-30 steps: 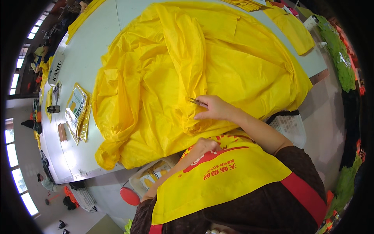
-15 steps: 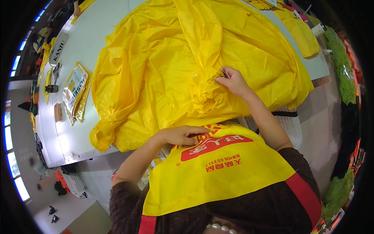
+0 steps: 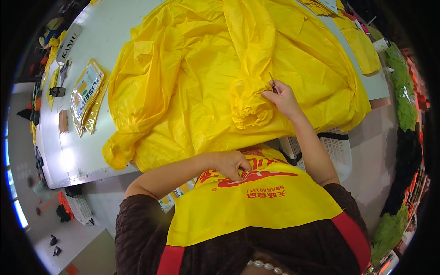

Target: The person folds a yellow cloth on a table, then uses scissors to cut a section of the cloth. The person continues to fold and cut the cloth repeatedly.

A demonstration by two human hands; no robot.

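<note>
A large yellow garment [image 3: 197, 96] of thin, shiny cloth is heaped over the table and droops past its near edge. One sleeve runs down its middle and ends in a gathered elastic cuff [image 3: 251, 117]. My right hand [image 3: 285, 98], just right of that cuff, is closed round a small pair of scissors [image 3: 274, 86], with the slim tip pointing away from me. My left hand [image 3: 229, 164] is at my waist, fingers curled and thumb pressed in, pinching the front of my yellow apron [image 3: 256, 211], where the red print creases.
On the white table [image 3: 98, 151] at left lie shiny packets [image 3: 87, 101], a small dark object [image 3: 57, 91] and a white box [image 3: 69, 43]. Folded yellow cloth [image 3: 362, 50] lies at the far right. A white basket [image 3: 337, 151] stands below the table's near edge.
My left hand has shifted right along the apron, and its fingers have curled in from a flatter pose. My right hand, still holding the scissors, sits slightly farther right in view.
</note>
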